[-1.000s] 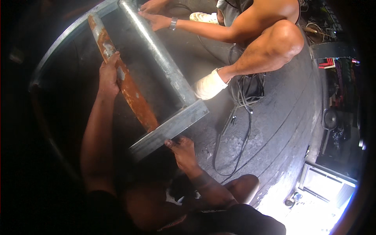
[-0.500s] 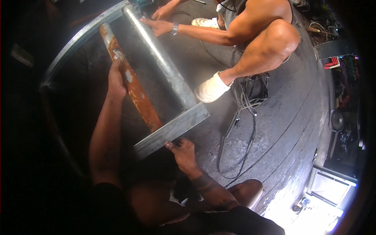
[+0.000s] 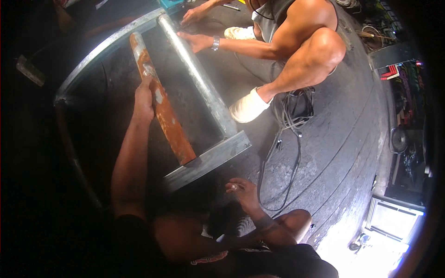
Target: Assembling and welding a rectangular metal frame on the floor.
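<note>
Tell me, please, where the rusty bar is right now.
Head view, left of centre: the rusty bar lies inside the grey frame, gripped by the left hand.

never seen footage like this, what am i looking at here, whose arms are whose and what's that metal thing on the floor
This is one picture from a wide fisheye camera worn on a person's head, looking down, so straight edges bend near the rim. The two forearms rising from the bottom belong to the wearer. Their left hand grips a rusty orange bar. Their right hand hovers loosely curled above the dark floor, just below the frame, holding nothing I can make out. The bar lies inside a grey metal frame made of flat rails and a silvery tube. Across from them crouches a co-worker, with one hand resting on that tube. A black cable snakes over the floor beside the frame.
</note>
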Demonstrator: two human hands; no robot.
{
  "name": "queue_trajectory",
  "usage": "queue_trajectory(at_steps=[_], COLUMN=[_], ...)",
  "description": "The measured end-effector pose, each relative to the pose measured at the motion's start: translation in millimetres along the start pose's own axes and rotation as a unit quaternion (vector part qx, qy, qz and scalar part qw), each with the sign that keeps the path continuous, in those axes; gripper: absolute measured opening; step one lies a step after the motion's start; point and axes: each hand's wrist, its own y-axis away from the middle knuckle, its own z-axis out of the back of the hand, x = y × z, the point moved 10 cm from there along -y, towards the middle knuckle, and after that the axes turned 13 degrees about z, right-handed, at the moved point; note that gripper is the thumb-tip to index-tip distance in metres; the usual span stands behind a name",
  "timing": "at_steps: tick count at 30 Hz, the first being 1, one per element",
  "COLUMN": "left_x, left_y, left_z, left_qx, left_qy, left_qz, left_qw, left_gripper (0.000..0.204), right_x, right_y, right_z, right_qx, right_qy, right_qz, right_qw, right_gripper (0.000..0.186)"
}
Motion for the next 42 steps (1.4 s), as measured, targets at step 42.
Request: queue_trajectory(at_steps=[42], left_x=[5.5], left_y=[-21.0], left_z=[6.2], left_qx=[0.027], left_qy=[0.063], left_qz=[-0.004], left_qw=[0.998], left_gripper=[0.027], right_x=[62.4], right_y=[-28.8], right_z=[-91.4], right_qx=[-0.048], right_qy=[-0.050], right_qz=[0.111], right_qw=[0.991], right_gripper=[0.024])
